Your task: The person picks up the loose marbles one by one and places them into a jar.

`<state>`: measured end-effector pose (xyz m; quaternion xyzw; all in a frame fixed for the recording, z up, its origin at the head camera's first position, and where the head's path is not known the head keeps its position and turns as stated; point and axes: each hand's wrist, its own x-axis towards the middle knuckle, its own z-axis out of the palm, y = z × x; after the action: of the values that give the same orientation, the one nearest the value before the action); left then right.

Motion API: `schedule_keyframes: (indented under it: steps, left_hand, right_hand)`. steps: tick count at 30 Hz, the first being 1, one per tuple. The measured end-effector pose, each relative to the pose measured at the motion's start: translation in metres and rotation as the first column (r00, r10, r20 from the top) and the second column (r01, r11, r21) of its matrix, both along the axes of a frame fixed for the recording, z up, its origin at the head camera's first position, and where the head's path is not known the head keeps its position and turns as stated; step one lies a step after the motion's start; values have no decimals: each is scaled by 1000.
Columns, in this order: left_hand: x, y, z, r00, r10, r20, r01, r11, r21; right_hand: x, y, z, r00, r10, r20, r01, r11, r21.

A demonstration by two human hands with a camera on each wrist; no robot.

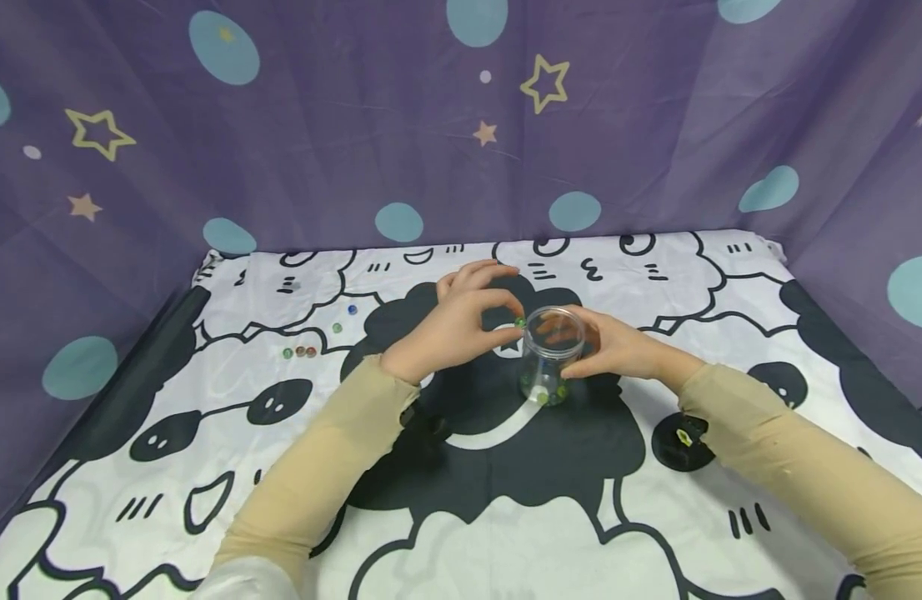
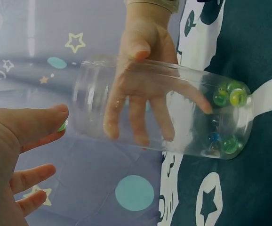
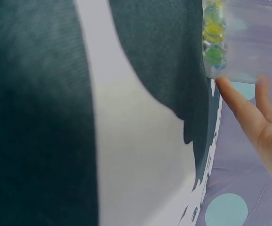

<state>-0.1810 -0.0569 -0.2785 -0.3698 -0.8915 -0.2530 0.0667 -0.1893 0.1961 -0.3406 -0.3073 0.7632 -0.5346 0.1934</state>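
Note:
A clear jar (image 1: pixel 538 365) stands on the patterned cloth, with several green, yellow and blue marbles (image 2: pixel 230 94) at its bottom. My right hand (image 1: pixel 609 343) holds the jar from the right, its thumb on the near side and fingers round the back. In the right wrist view, a fingertip of that hand lies at the jar's lower end. Just left of the jar's open rim is my left hand (image 1: pixel 461 329). Its thumb and forefinger pinch a green marble (image 1: pixel 519 322), and the other fingers are held away. Most of this marble is hidden by fingers in the left wrist view.
To the left on the cloth lie a blue marble (image 1: pixel 352 309), a green marble (image 1: pixel 337 327), and a short row with another green marble (image 1: pixel 287 353) and two reddish marbles (image 1: pixel 306 352). A purple curtain (image 1: pixel 318 167) hangs behind the table.

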Motion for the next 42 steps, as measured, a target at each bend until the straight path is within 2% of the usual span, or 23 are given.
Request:
schedule_keyframes:
  steps: [14, 26, 42]
  left_hand:
    - [-3, 13, 1, 1000, -15, 11, 15, 1000, 5]
    - [-3, 30, 0, 998, -59, 13, 59, 998, -10]
    - [-4, 28, -1, 999, -53, 10, 53, 998, -26]
  right_hand:
    - [-1, 2, -2, 1000, 3, 5, -3, 1000, 3]
    - [-2, 2, -4, 1000, -5, 19, 5, 1000, -2]
    - [-2, 1, -3, 1000, 0, 15, 0, 1000, -7]
